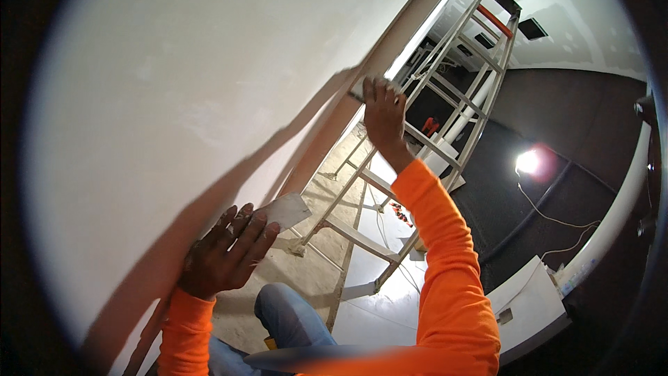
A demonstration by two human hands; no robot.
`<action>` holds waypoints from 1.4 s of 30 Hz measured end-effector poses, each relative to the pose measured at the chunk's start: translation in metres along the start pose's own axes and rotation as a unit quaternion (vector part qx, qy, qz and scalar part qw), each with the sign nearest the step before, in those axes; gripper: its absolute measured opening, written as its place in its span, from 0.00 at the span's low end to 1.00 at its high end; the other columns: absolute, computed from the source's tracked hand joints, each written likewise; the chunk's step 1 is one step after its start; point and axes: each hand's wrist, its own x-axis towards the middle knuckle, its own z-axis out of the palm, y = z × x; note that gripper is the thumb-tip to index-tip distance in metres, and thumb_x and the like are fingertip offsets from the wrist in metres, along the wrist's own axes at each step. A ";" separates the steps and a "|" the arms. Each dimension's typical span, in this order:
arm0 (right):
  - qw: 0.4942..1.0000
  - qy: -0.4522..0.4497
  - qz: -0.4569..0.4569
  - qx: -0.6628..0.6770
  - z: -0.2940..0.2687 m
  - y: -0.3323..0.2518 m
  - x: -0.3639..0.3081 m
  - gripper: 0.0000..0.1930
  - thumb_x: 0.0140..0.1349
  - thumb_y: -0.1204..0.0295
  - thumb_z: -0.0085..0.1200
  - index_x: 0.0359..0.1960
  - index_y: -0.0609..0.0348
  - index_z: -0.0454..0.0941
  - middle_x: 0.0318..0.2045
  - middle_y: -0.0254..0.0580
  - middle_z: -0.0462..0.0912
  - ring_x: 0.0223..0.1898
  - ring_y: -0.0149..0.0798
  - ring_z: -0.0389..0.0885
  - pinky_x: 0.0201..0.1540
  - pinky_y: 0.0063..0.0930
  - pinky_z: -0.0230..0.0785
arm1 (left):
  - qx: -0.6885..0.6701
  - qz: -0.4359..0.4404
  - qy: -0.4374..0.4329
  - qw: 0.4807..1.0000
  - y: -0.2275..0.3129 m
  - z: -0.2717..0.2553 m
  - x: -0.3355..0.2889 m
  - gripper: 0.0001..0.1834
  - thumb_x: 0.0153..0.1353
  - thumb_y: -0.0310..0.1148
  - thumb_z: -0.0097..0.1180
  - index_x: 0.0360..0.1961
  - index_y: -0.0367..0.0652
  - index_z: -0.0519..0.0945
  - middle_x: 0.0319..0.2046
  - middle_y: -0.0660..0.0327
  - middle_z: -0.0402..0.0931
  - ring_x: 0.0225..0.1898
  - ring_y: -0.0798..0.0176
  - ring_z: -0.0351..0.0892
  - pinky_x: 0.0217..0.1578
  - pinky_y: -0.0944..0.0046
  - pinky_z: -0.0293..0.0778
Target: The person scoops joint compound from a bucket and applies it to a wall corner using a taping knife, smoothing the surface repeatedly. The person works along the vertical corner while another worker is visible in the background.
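Left hand (229,254): fingers close together, nearly straight, laid over a pale rectangular plate (287,213); grip closed flat, the plate jutting past the fingertips toward the right. Thumb out of sight behind, so how it bears on the back cannot be told. Hand just beside the pale wall (174,97); touching or not, unclear.

Right hand (384,117): raised, farther off, fingers curled in a tight grip round a flat tool (358,90) at the wall's far right edge. Only a thin part of the tool shows; fingers and tool are smeared, and its exact shape and contact with the edge are hard to make out.

Also hidden or cut off: orange sleeves (445,237) run out at the lower border; one jeans knee (292,313) shows below, partly covered by a blurred band. Hard shadows of the arms lie across the wall. Far items behind the stepladder (362,239) too dim to name. Glare swallows the work lamp (527,161) at right.

Edges and room: wall bounds the left side, its border slanting up to the far right. Stepladder stands just right of the right forearm, limiting that side. Bare floor (240,317) shows between knee and wall.
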 end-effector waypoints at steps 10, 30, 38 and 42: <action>0.996 -0.086 -0.029 0.005 0.008 -0.014 0.000 0.27 0.68 0.67 0.53 0.70 0.50 0.73 0.61 0.41 0.76 0.59 0.43 0.74 0.60 0.49 0.65 | -0.004 -0.007 0.000 1.000 0.001 -0.001 0.001 0.21 0.73 0.33 0.55 0.65 0.44 0.78 0.57 0.51 0.83 0.59 0.48 0.83 0.66 0.46 0.75; 0.969 -0.212 -0.033 0.121 -0.008 -0.187 -0.168 0.34 0.68 0.63 0.52 0.75 0.56 0.64 0.67 0.48 0.71 0.66 0.47 0.70 0.64 0.60 0.64 | -0.044 -0.025 -0.006 0.999 0.003 0.000 0.002 0.21 0.75 0.31 0.51 0.67 0.46 0.77 0.61 0.51 0.81 0.62 0.48 0.82 0.69 0.45 0.73; 0.864 -0.327 -0.001 0.382 -0.074 -0.214 -0.223 0.30 0.65 0.70 0.53 0.70 0.58 0.70 0.65 0.47 0.74 0.65 0.49 0.69 0.61 0.56 0.63 | -0.016 -0.009 -0.008 1.000 0.001 0.001 0.004 0.20 0.72 0.31 0.56 0.64 0.43 0.78 0.58 0.50 0.83 0.59 0.47 0.84 0.64 0.45 0.78; 0.768 -0.256 0.175 0.561 -0.070 -0.138 -0.204 0.19 0.73 0.71 0.48 0.63 0.56 0.78 0.57 0.51 0.81 0.59 0.50 0.77 0.60 0.54 0.69 | -0.028 -0.025 0.000 0.999 0.003 0.002 0.008 0.21 0.71 0.24 0.54 0.65 0.44 0.77 0.57 0.49 0.83 0.57 0.47 0.86 0.61 0.45 0.80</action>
